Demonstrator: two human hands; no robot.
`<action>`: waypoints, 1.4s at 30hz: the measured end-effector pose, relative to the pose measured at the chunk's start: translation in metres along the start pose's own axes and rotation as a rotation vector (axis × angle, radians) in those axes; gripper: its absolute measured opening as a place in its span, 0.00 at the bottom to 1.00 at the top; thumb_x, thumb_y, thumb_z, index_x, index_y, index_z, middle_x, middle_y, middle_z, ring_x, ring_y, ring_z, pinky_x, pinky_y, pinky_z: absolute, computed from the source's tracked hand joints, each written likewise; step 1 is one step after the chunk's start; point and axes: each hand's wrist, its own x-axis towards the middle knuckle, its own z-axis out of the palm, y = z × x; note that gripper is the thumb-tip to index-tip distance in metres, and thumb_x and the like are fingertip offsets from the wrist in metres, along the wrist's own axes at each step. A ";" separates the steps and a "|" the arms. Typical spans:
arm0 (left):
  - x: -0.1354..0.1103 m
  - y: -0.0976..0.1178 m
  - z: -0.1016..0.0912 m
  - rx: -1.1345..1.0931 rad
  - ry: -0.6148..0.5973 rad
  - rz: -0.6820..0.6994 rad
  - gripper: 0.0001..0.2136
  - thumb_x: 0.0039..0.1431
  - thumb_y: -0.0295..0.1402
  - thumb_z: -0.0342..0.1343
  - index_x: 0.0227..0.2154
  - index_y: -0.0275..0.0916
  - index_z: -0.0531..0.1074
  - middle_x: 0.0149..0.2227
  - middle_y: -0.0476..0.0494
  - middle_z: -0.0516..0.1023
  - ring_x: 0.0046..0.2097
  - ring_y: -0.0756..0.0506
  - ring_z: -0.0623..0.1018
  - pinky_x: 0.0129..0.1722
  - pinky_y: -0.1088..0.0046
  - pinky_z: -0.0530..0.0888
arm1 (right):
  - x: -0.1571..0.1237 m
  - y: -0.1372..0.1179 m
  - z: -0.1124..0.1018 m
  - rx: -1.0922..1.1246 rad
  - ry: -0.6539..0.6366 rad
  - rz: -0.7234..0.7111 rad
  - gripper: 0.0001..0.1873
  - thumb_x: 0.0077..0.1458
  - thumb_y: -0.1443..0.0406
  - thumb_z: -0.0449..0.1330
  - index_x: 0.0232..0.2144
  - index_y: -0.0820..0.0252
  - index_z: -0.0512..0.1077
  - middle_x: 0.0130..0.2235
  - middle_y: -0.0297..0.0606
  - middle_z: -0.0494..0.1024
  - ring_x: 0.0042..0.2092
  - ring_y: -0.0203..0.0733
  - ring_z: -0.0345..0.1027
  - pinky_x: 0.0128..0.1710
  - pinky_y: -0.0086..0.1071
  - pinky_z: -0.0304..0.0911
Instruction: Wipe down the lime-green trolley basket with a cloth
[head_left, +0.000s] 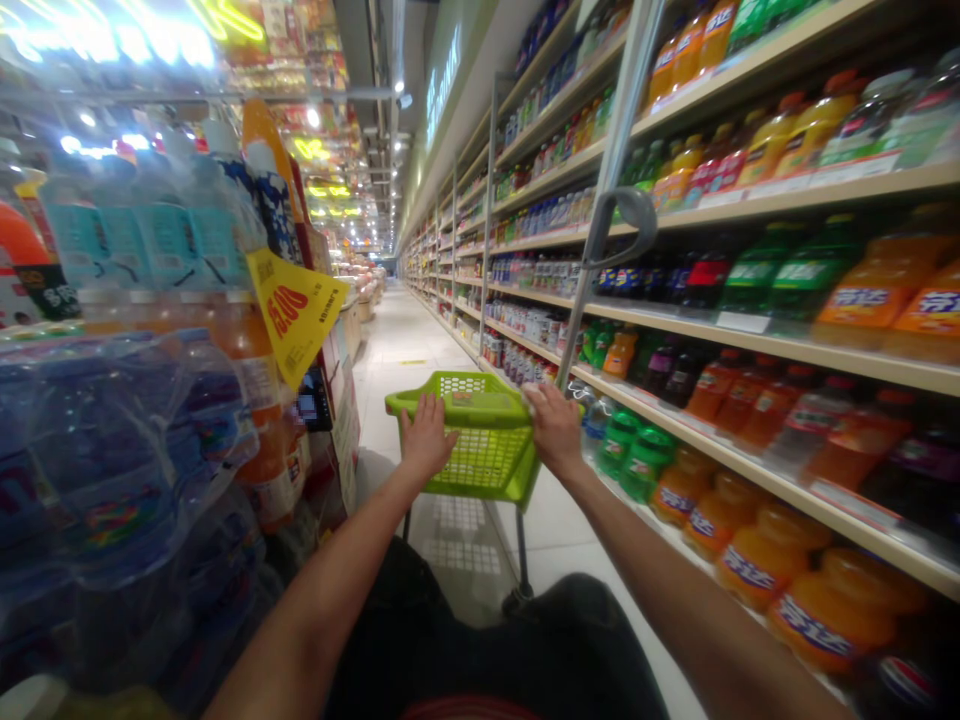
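A bright green shopping cart (486, 462) with a mesh basket stands in front of my legs. My left hand (427, 437) lies on the left part of its handle, fingers stretched over the bar and the thumb sticking out to the right. At the handle's right end, my right hand (553, 428) is closed around the bar. Something small and pale shows at its fingertips, too blurred to name. Part of the basket is hidden behind the handle, and I cannot see its contents.
Tall drink shelves (780, 330) line the right side, with a grey loop (637, 228) jutting from a post. Shrink-wrapped bottle packs (112, 460) are stacked close on the left, beside a yellow price sign (296, 310). A tiled aisle (401, 325) runs ahead.
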 end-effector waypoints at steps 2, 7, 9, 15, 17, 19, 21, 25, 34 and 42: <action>0.000 0.003 0.000 0.006 0.002 -0.005 0.29 0.59 0.43 0.41 0.60 0.34 0.49 0.64 0.38 0.49 0.65 0.42 0.47 0.60 0.49 0.48 | -0.001 0.004 -0.001 0.009 0.028 0.060 0.20 0.56 0.69 0.46 0.49 0.58 0.67 0.53 0.46 0.68 0.56 0.50 0.58 0.54 0.52 0.50; 0.000 0.007 -0.001 0.019 0.007 -0.029 0.29 0.59 0.43 0.43 0.60 0.35 0.50 0.64 0.38 0.50 0.65 0.41 0.48 0.60 0.49 0.48 | -0.007 -0.037 0.009 0.089 -0.029 -0.100 0.21 0.57 0.70 0.45 0.51 0.57 0.66 0.55 0.44 0.66 0.59 0.47 0.53 0.55 0.48 0.50; -0.001 0.006 -0.001 0.021 0.012 -0.020 0.29 0.59 0.43 0.43 0.60 0.36 0.50 0.64 0.38 0.51 0.65 0.41 0.48 0.60 0.49 0.48 | -0.009 -0.052 0.013 0.096 -0.035 -0.161 0.21 0.57 0.70 0.46 0.51 0.56 0.66 0.56 0.43 0.65 0.60 0.46 0.52 0.55 0.47 0.50; -0.002 0.001 0.002 0.029 0.019 0.004 0.29 0.59 0.43 0.43 0.61 0.35 0.49 0.64 0.39 0.49 0.65 0.42 0.47 0.61 0.52 0.47 | -0.011 -0.025 0.006 0.039 -0.010 -0.218 0.19 0.58 0.69 0.46 0.49 0.55 0.67 0.55 0.43 0.68 0.58 0.46 0.56 0.56 0.47 0.49; -0.002 0.001 0.002 0.031 0.018 0.007 0.29 0.59 0.42 0.42 0.61 0.34 0.49 0.64 0.39 0.48 0.65 0.42 0.47 0.61 0.52 0.47 | -0.011 -0.005 0.001 0.011 -0.001 -0.165 0.19 0.58 0.69 0.47 0.50 0.56 0.67 0.54 0.44 0.68 0.57 0.48 0.57 0.55 0.48 0.50; -0.003 0.002 0.002 0.035 0.017 0.011 0.29 0.59 0.42 0.41 0.60 0.34 0.49 0.64 0.39 0.49 0.65 0.42 0.47 0.61 0.52 0.48 | -0.010 0.013 -0.003 -0.020 0.012 -0.091 0.19 0.57 0.69 0.47 0.50 0.57 0.67 0.53 0.45 0.68 0.57 0.49 0.57 0.54 0.48 0.50; -0.003 0.002 0.001 0.041 0.016 0.011 0.28 0.60 0.42 0.41 0.60 0.34 0.49 0.64 0.39 0.49 0.65 0.42 0.47 0.60 0.51 0.49 | -0.008 0.023 -0.004 -0.047 0.046 0.003 0.20 0.57 0.68 0.46 0.50 0.59 0.67 0.53 0.46 0.68 0.56 0.50 0.58 0.53 0.49 0.51; -0.001 0.005 -0.002 0.043 0.005 -0.007 0.28 0.60 0.42 0.40 0.60 0.32 0.49 0.64 0.37 0.50 0.65 0.41 0.48 0.60 0.51 0.48 | -0.004 0.011 0.003 -0.040 0.096 0.085 0.20 0.57 0.69 0.44 0.49 0.62 0.67 0.53 0.49 0.68 0.56 0.50 0.58 0.52 0.49 0.54; 0.001 0.034 -0.011 0.011 -0.046 0.048 0.32 0.58 0.42 0.44 0.62 0.35 0.44 0.65 0.40 0.46 0.65 0.41 0.47 0.60 0.51 0.50 | -0.007 -0.016 0.011 0.004 0.043 -0.192 0.20 0.57 0.70 0.47 0.50 0.56 0.67 0.54 0.44 0.68 0.57 0.47 0.57 0.54 0.46 0.51; 0.007 0.031 -0.003 0.026 -0.044 0.050 0.31 0.58 0.43 0.43 0.62 0.34 0.45 0.65 0.41 0.46 0.65 0.41 0.47 0.60 0.51 0.49 | -0.005 0.032 0.004 -0.067 0.136 0.070 0.19 0.56 0.68 0.46 0.48 0.60 0.68 0.52 0.47 0.69 0.54 0.50 0.59 0.51 0.47 0.54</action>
